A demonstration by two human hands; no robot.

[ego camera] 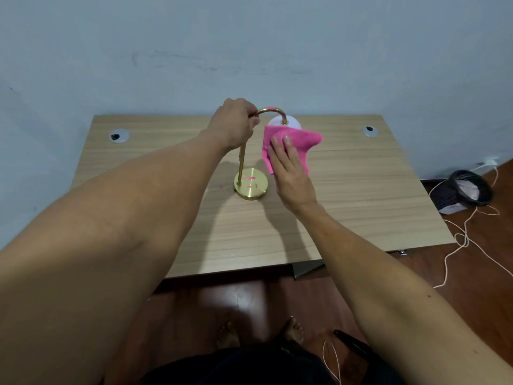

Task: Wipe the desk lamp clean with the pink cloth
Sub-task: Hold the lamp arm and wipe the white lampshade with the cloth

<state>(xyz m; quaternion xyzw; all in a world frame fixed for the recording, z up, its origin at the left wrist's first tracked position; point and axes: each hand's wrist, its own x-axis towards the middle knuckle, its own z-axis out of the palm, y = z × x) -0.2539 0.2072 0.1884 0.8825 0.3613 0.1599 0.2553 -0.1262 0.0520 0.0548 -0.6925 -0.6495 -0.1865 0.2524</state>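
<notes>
Bare feet (294, 327) stand on dark red-brown wooden floor (249, 307), just short of the near edge of the pale wood-grain table (361, 212). Left hand (234, 125) reaches over the table, fingers curled round the top of the brass desk lamp's (241, 159) curved stem. Lamp's round brass base (251, 183) sits mid-table, marked with pink smears; its white shade (288, 123) hangs near the far edge, close to the pale blue wall (249, 51). Right hand (288, 168) lies flat, fingers straight, pressing the bright pink cloth (291, 143) against the shade's near side; cloth drapes below and to the right. Broad bare tabletop lies left and right of the lamp. Round cable holes (120, 135) sit at both far corners. Beyond the right edge, a black mesh bin (466, 190) and a pale cord (460, 240) lie on the floor.
</notes>
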